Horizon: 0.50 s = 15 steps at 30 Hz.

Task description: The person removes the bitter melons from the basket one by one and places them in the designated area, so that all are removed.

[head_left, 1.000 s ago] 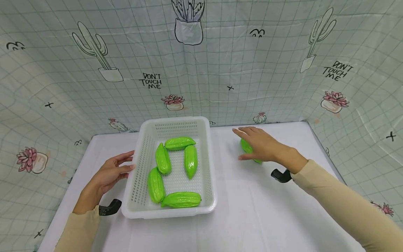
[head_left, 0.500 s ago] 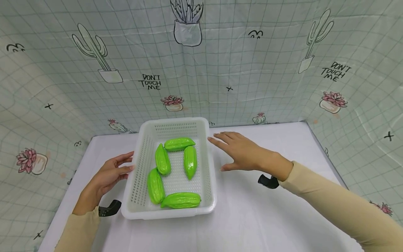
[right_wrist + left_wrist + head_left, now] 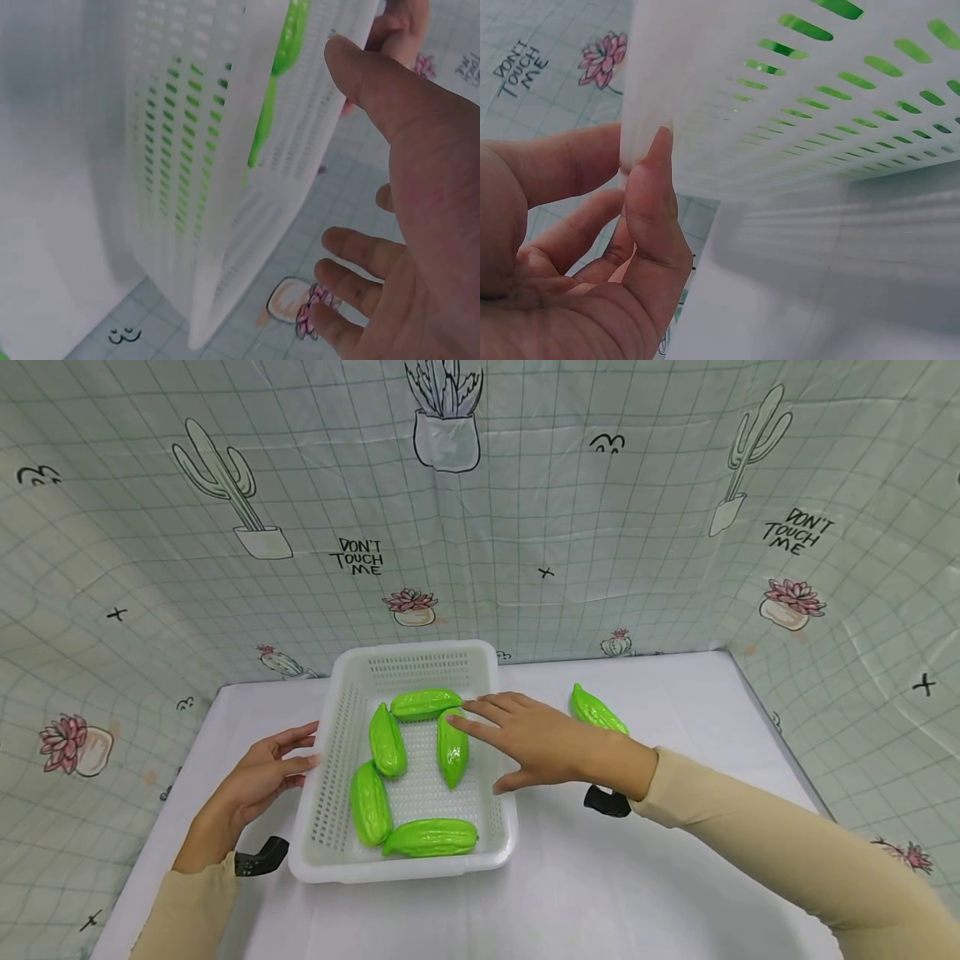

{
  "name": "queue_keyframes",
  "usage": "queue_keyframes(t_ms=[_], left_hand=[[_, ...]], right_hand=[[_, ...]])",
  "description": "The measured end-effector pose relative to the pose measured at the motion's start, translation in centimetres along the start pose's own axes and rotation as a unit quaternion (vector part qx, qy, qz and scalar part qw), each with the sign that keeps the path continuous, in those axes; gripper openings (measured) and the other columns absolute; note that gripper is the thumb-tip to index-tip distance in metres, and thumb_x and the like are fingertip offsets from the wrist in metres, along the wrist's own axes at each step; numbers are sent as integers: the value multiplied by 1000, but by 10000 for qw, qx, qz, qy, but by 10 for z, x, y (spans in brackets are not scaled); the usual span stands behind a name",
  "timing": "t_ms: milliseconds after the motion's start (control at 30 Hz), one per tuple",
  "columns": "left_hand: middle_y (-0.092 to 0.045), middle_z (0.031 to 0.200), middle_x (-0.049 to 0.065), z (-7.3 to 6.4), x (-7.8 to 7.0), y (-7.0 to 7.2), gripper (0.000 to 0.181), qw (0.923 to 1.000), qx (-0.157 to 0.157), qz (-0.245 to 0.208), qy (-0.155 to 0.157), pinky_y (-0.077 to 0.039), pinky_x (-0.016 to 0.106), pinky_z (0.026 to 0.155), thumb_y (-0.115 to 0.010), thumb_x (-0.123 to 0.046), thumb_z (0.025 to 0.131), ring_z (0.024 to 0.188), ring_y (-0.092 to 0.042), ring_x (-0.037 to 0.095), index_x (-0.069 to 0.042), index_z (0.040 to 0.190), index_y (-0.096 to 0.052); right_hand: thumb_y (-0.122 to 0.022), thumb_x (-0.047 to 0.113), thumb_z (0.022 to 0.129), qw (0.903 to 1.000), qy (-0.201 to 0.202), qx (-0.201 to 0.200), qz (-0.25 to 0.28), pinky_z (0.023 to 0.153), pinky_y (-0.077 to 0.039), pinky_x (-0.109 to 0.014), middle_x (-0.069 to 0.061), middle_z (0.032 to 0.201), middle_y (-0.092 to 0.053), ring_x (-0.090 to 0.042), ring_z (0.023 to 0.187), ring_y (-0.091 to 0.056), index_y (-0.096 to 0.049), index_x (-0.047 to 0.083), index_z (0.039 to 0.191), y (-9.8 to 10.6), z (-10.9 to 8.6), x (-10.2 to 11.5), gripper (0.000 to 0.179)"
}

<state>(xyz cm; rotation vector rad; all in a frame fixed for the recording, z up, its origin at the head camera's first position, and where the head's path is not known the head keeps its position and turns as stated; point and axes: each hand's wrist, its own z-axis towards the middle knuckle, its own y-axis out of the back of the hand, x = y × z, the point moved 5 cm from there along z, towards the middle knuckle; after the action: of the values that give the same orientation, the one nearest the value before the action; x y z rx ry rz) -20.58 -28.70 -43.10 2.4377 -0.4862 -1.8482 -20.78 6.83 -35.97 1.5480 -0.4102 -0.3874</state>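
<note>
In the head view, a white plastic basket [image 3: 405, 870] stands on the worktop [image 3: 600, 893] between the hands. The right hand [image 3: 536, 742] reaches in over its right rim, fingers spread wide, holding nothing that shows. Its fingertips overlie the far end of the right-hand bitter gourd [image 3: 453, 758], whose long axis runs roughly fore and aft; whether they touch it cannot be told. This gourd lies inside the basket, to the left of the right hand, which is clearly the nearer one. The left hand [image 3: 258, 772] is across at the left rim, thumb and fingertips meeting its outer side.

One loose bitter gourd [image 3: 596, 710] lies on the worktop beyond the right wrist, its long axis slanting from far left to near right.

In the left wrist view, the left thumb lies against the slotted wall; whether the hand truly pinches it is unclear.

In the right wrist view, the right thumb and fingers stand well apart, with nothing between them.
</note>
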Motion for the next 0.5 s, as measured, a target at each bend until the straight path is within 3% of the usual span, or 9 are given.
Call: queue_keyframes(t_ms=[233, 500], left_hand=[[-51, 134, 6, -1, -2, 0, 72, 10000, 22, -44, -26, -56, 24, 76, -66, -7, 104, 93, -65, 7, 5, 164, -27], [-52, 134, 4, 0, 0, 1, 73, 10000, 17, -78, -5, -56, 24, 76, -65, -6, 104, 94, -65, 6, 4, 165, -26]], right_hand=[[-85, 53, 87, 9977, 520, 246, -367, 126, -30, -47, -14, 167, -38, -32, 154, -37, -31, 15, 167, -4, 17, 19, 104], [-82, 57, 88, 9906, 833, 825, -701, 129, -24, -43, -9, 172, -30, -27, 157, -31, -25, 20, 170, -10, 35, 39, 106]])
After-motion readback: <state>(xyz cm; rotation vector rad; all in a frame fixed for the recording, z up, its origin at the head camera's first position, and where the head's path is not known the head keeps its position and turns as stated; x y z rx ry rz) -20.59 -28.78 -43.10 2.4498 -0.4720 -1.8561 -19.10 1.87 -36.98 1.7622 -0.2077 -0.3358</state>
